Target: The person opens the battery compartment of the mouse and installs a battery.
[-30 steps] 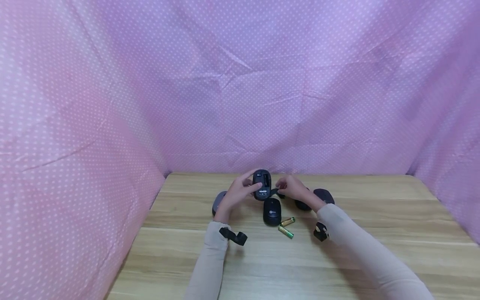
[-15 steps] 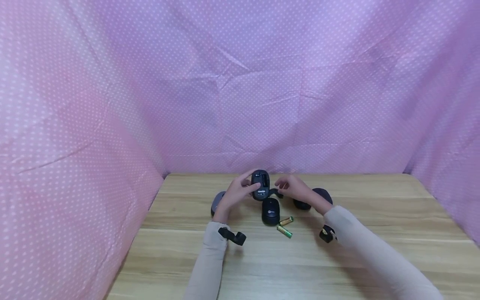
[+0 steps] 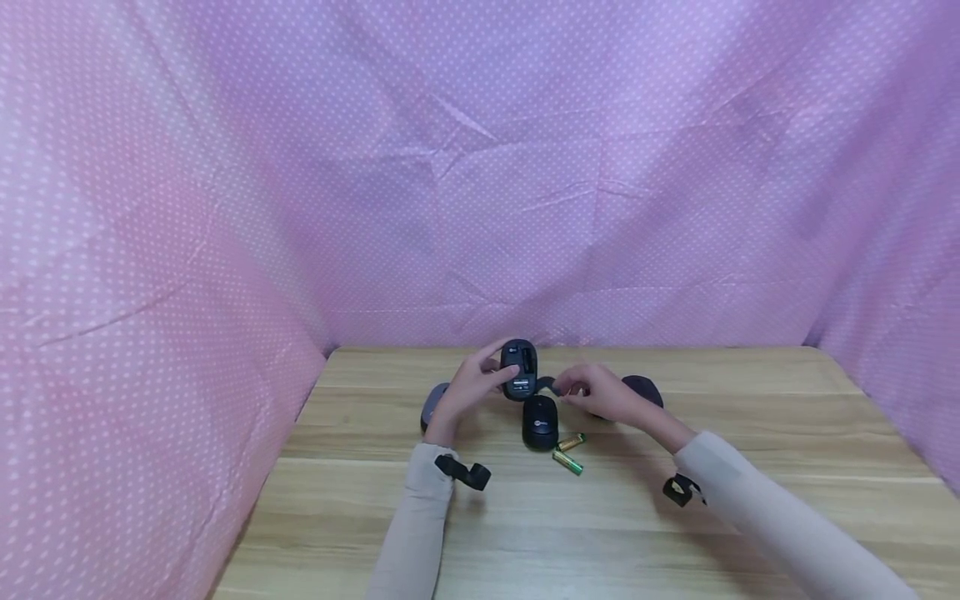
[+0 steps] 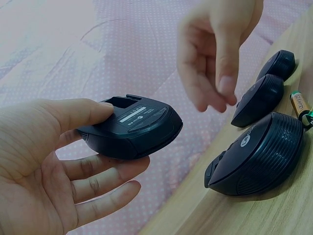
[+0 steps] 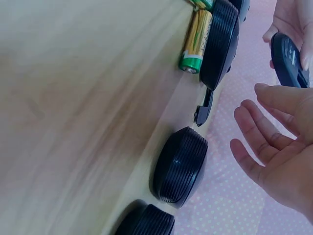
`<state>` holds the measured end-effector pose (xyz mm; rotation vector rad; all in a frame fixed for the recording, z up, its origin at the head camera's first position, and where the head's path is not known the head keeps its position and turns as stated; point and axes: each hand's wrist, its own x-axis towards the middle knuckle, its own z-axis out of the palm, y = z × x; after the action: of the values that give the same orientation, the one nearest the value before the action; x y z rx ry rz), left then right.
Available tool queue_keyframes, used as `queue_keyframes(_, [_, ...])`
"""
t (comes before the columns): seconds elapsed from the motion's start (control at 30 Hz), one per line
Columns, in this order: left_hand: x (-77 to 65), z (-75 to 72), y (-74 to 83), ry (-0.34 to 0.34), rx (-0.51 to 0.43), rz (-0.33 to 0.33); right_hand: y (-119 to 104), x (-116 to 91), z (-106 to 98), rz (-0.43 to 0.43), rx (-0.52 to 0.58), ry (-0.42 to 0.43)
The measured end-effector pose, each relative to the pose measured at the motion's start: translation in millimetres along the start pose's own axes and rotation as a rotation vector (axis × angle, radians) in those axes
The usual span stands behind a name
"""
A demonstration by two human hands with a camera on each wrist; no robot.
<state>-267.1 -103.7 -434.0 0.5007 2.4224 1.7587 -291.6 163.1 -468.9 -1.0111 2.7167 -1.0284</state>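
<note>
My left hand (image 3: 474,385) holds a black computer mouse (image 4: 142,129), thumb on its underside and fingers beneath. The mouse is underside up, its battery compartment uncovered. My right hand (image 5: 281,142) hovers to the right with loosely bent fingers and nothing between them. Near its fingertips a small black battery cover (image 5: 204,110) lies on the table. Another black mouse (image 3: 540,422) sits right side up in front of the held one. Two green and gold batteries, one upper (image 3: 572,442) and one lower (image 3: 567,462), lie against or close to its right side.
A grey mouse (image 3: 433,406) is partly hidden behind my left wrist. To the right stand two more dark mice, one nearer (image 5: 180,166) and one farther along (image 5: 146,220). The wooden table (image 3: 525,533) ends at a pink dotted curtain (image 3: 480,208).
My right hand has come away from the battery cover, moving right and a little toward me. The left hand keeps its hold on the mouse, almost still.
</note>
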Motion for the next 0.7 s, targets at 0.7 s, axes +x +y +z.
queue_keyframes(0.7, [16.9,6.7,-39.6,0.034,-0.004,0.04,4.1,-35.2,7.5,-0.055,0.111,-0.119])
